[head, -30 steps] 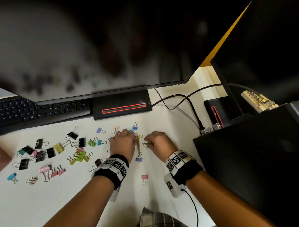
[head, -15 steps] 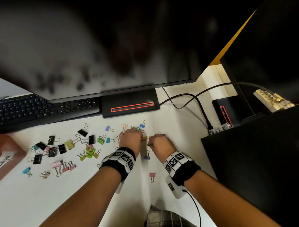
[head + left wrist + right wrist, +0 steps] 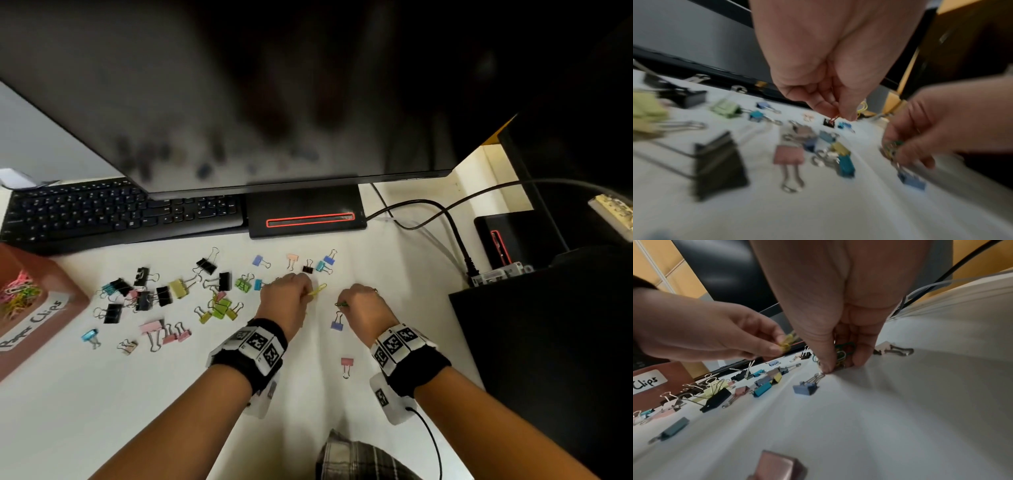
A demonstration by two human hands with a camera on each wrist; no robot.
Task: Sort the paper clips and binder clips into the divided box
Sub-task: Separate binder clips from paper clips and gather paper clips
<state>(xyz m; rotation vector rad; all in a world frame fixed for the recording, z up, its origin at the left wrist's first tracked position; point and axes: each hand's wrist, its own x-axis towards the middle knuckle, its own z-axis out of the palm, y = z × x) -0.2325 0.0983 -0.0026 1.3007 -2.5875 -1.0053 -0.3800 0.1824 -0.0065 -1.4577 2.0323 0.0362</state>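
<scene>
My left hand (image 3: 291,296) pinches yellow paper clips (image 3: 317,289) just above the white table; the right wrist view shows the yellow paper clips (image 3: 786,342) between thumb and fingers. My right hand (image 3: 359,305) grips a small bunch of green and yellow paper clips (image 3: 843,352), whose green end (image 3: 340,304) pokes out. A blue binder clip (image 3: 337,322) lies just under that hand. Several coloured and black binder clips (image 3: 164,294) lie scattered to the left. The brown divided box (image 3: 51,308) sits at the far left, its compartment labelled "Paper Clips" holding coloured paper clips (image 3: 17,296).
A monitor (image 3: 239,102) overhangs the back of the table, with its base (image 3: 305,212) and a black keyboard (image 3: 113,212) beneath. Cables (image 3: 428,212) run to the right. A black case (image 3: 548,342) blocks the right side. A pink binder clip (image 3: 346,365) lies between my wrists.
The view has shifted so the divided box now shows at the left. Both hands have lifted slightly and drawn apart, each still holding its paper clips.
</scene>
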